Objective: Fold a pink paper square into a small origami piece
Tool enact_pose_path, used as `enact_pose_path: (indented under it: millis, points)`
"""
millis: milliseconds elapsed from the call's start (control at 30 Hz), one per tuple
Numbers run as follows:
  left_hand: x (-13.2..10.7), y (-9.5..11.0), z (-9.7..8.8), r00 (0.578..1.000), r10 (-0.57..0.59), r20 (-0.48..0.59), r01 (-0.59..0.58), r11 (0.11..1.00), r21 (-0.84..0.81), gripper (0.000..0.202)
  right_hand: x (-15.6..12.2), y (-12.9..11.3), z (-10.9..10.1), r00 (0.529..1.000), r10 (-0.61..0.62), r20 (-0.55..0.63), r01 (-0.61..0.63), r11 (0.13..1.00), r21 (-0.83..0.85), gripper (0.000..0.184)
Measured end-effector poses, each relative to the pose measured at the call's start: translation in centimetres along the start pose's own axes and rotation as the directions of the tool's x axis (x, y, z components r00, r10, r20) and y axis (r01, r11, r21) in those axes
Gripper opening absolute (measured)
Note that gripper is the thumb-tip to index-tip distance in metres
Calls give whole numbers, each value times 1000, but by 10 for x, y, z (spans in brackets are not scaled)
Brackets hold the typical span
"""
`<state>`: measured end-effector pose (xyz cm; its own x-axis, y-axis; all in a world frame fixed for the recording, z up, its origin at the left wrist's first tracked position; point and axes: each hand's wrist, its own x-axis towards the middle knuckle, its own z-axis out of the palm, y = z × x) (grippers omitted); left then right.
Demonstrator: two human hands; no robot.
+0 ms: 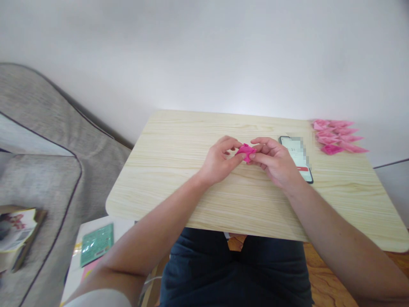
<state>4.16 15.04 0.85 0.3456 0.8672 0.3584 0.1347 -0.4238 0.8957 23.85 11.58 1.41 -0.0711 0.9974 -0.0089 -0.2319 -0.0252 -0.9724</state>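
Note:
A small piece of folded bright pink paper (246, 152) is pinched between my two hands, just above the middle of the table. My left hand (222, 157) grips its left side with thumb and fingers. On the other side, my right hand (271, 160) holds the right edge, its thumb pressed near the front. The fingertips hide part of the paper, so its full shape cannot be made out. Just right of my right hand lies a phone (298, 155) with a lit screen, partly covered by that hand.
Several folded pink paper pieces (338, 135) lie in rows at the table's far right. The pale wood table (179, 136) meets a white wall (223, 55). At left stand a grey sofa (38, 115) and a low white surface bearing a green packet (97, 244).

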Motion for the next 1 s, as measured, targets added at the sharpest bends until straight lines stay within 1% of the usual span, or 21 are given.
enact_pose_path:
  millis: [67,100,133,200,267,367,433,600,700,767,867,933,1000]
  points:
    - [1,-1,-2,997,57,-57,-53,995,79,13,0,-1,0,1000,-4,-2,4,1000,-26,42]
    - [1,-1,-2,997,55,-56,-50,995,87,13,0,-1,0,1000,-20,-1,20,998,-56,42]
    - [2,-2,-3,999,30,-36,-27,997,68,14,0,-1,0,999,-40,-1,40,995,-96,40]
    - [2,-4,-2,999,-40,24,41,999,-35,18,0,-1,1,997,-79,-14,75,979,-189,30]
    - [2,-5,0,994,-84,73,97,975,-199,21,0,-1,1,994,-101,-30,90,962,-257,20]
    - [3,-7,2,986,-125,110,160,898,-409,25,0,-1,2,995,-100,-23,90,957,-274,17]
    - [4,-8,2,980,-157,122,196,864,-464,29,-1,-1,3,996,-87,-11,82,965,-250,17]
    - [5,-8,1,976,-182,124,219,857,-466,33,-1,1,2,999,-45,29,49,987,-152,17]
    - [5,-6,1,975,-183,127,222,853,-473,39,-2,1,2,997,-38,64,46,992,-114,26]
    - [5,-5,0,973,-175,151,227,845,-483,42,-2,-1,3,997,-36,69,45,992,-121,35]
    - [4,-2,1,966,-166,196,242,841,-483,38,-3,-2,4,998,-34,44,41,989,-145,42]
    - [2,-1,1,963,-163,215,250,837,-487,35,-2,-1,5,999,-45,25,48,984,-172,40]
    - [2,-1,1,965,-164,207,247,839,-485,33,-2,1,5,998,-60,11,61,978,-202,36]
